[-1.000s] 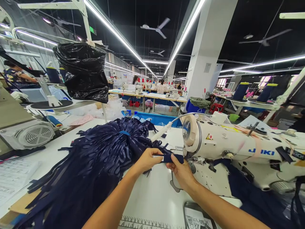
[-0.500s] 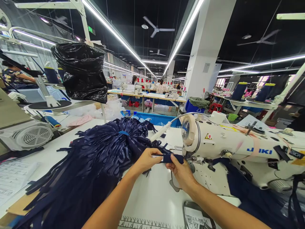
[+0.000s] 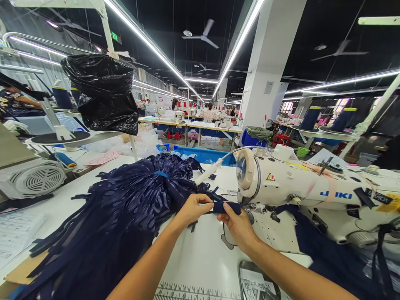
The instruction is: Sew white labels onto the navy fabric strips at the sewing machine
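Observation:
A short navy fabric strip [image 3: 219, 207] is stretched level between my two hands, just left of the sewing machine's needle area. My left hand [image 3: 194, 209] pinches its left end, where a small white patch shows by the fingertips. With thumb on top and fingers beneath, my right hand [image 3: 236, 221] grips the right part of the strip. The white sewing machine [image 3: 290, 179] stands at the right, its head end close to my right fingertips. Left of my hands lies a big bundle of navy strips [image 3: 131, 200], gathered by a blue tie [image 3: 161, 173].
Navy cloth [image 3: 325, 241] hangs over the machine bed at right. A tray with labels [image 3: 258, 283] and a printed ruler [image 3: 193, 291] lie near the front edge. A black plastic bag [image 3: 101, 91] hangs at left; a blue bin [image 3: 203, 153] stands behind the table.
My left fingers have shifted slightly along the strip, with the thumb now over more of the white patch. Otherwise the hands keep their hold; the whole view has moved a little.

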A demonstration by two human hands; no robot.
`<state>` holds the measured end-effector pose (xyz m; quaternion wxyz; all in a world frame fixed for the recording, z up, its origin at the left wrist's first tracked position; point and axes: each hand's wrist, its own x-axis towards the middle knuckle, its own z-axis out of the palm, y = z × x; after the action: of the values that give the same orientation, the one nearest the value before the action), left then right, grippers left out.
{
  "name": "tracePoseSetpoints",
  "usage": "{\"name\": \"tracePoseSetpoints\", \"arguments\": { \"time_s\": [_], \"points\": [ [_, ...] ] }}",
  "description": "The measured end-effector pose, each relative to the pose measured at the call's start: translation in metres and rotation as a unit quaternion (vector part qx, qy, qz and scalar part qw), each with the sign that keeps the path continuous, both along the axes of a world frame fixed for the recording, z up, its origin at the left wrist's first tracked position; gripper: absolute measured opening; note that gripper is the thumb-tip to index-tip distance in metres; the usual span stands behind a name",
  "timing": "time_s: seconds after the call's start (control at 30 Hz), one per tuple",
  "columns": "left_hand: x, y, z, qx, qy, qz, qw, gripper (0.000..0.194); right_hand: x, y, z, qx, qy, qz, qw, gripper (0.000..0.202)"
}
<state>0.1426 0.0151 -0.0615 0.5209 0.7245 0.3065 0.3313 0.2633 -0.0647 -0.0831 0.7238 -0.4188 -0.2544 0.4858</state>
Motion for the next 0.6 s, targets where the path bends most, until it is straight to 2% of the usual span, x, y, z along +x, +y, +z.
{"name": "tracePoseSetpoints", "arguments": {
  "time_s": [0.13,0.3,0.6],
  "points": [
    [0.0022,-0.0014,-0.0018,-0.004,-0.017,0.015,1.0,0.021,-0.0004,-0.0007,-0.0005,0.006,0.0,0.011,1.0,0.04],
    [0.002,-0.001,-0.0048,-0.036,-0.032,0.02,0.999,0.038,-0.0013,0.0,-0.0018,0.002,0.01,0.018,1.0,0.04],
    [0.0026,-0.0018,-0.0028,-0.073,-0.051,0.023,0.996,0.044,-0.0006,-0.002,-0.0021,-0.011,0.026,0.022,0.999,0.042]
  ]
}}
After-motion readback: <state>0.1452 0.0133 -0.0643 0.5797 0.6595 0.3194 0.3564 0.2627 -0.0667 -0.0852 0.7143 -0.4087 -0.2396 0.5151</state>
